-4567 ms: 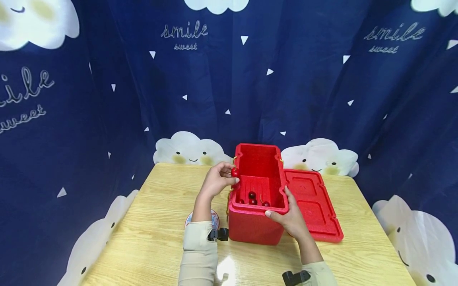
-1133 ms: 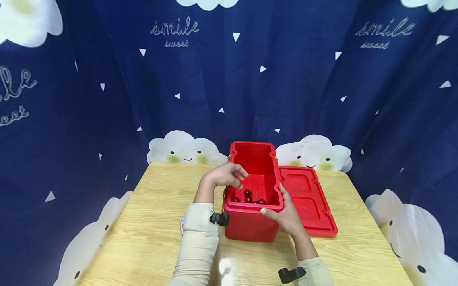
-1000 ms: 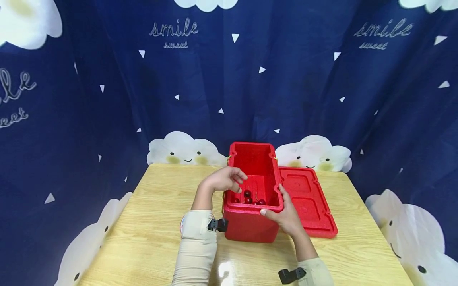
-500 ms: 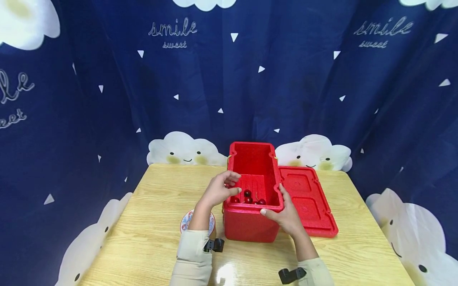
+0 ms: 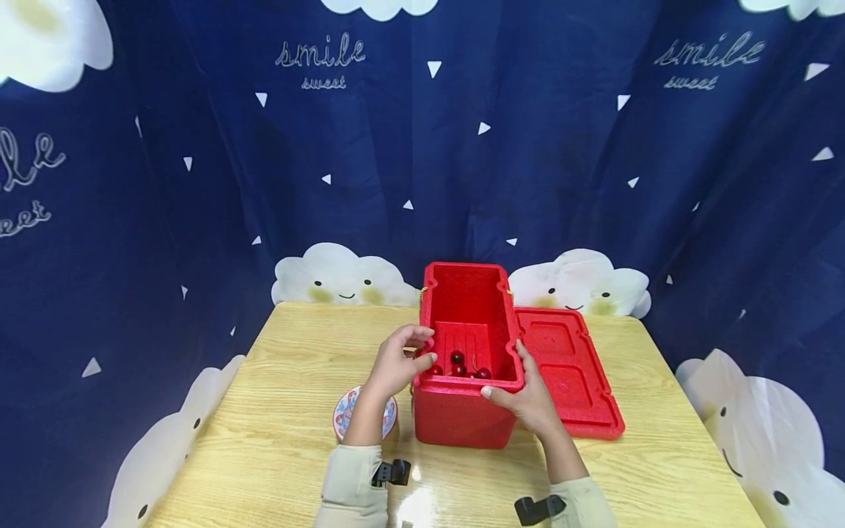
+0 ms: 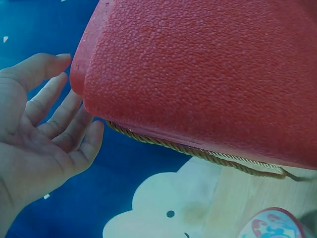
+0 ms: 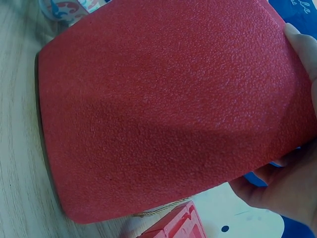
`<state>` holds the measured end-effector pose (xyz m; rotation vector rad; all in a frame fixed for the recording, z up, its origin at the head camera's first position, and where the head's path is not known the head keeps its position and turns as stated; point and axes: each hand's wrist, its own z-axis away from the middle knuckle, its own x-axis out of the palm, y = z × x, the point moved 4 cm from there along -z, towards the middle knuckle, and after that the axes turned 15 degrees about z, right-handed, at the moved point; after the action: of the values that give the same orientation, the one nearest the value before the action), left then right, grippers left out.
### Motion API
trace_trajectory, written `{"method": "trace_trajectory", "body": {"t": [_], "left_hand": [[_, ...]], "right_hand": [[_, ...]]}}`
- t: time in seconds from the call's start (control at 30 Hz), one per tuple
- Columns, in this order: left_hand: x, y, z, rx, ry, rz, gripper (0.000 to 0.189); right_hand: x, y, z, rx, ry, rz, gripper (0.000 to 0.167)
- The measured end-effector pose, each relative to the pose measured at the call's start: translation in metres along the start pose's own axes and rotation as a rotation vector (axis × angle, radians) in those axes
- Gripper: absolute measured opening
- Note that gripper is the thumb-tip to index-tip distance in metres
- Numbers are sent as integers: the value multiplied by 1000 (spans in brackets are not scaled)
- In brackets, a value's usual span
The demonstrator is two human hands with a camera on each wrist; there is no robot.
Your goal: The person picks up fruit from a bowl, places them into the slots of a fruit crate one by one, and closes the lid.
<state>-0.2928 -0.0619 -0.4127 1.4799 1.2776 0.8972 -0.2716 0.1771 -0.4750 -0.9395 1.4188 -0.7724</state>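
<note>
An uncovered red foam box (image 5: 465,419) stands on the table, with several dark red cherries (image 5: 458,357) at the near end of its floor. Beside its left rim is my left hand (image 5: 392,367), fingers loosely bent and nothing between them. The left wrist view shows that palm bare, the fingertips (image 6: 63,57) right at the box's rim. My right hand (image 5: 533,402) grips the near right corner, thumb on the front rim and fingers along the right side. Most of the box's near wall fills the right wrist view.
To the right of the box lies its red lid (image 5: 573,378), flat on the wooden table (image 5: 264,440). A patterned round dish (image 5: 345,414) sits under my left forearm, partly hidden. Gold cord (image 6: 198,154) runs along the box's side. A dark blue curtain (image 5: 370,125) hangs behind.
A bright red cherry was in my left hand in the oldest frame; the hand is now bare. It reached over the box, then drew back left and nearer. My right hand kept its grip.
</note>
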Motion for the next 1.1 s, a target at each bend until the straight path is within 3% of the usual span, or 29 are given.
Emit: {"method": "trace_trajectory", "body": {"t": [0.2,0.27,0.33,0.53,0.9,1.1], "left_hand": [[-3,27,18,-8,40,-2,32],[-5,28,22,-15,59,5,33],[-9,20,25,-14,81,21,33],[-24,-22,29,-31,155,23,33],[-44,-48,51,-97,205,-27,33],[-58,-65,65,-155,238,-30,35]], "right_hand": [[-3,-18,7,34,-25,10,109],[-3,-19,7,37,-24,15,109],[-3,-21,9,38,-24,16,109],[-5,-34,14,36,-28,8,107],[-6,-36,13,26,-22,11,106],[-3,-20,7,11,-17,2,109]]}}
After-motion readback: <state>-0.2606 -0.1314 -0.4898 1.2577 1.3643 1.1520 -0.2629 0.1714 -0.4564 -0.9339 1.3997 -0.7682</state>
